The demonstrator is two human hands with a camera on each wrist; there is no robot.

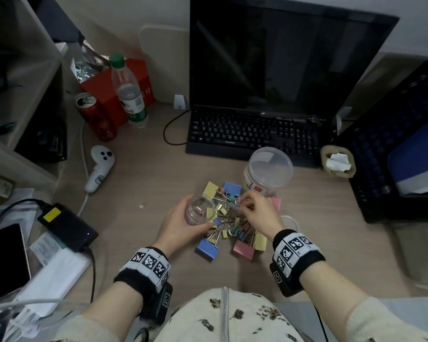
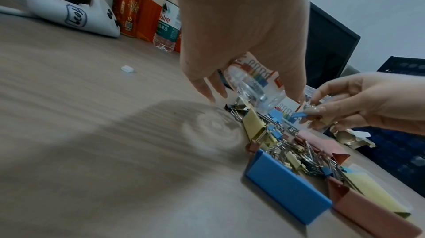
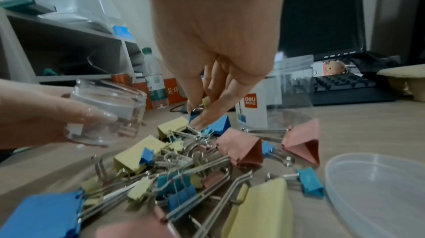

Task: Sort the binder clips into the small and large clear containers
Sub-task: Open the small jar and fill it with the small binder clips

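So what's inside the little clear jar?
The small clear jar, held by the left hand, has a few small clips inside, one pink and one yellow. The fingers cover part of it, so an exact count is impossible.

We are at an office desk (image 1: 143,174): beyond our hands stand a dark monitor (image 1: 282,58) and keyboard (image 1: 252,134), with open shelving (image 1: 22,95) to the left.

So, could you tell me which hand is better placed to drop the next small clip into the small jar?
Right. The right hand already pinches a small blue binder clip over the pile, beside the small clear jar, which the left hand grips.
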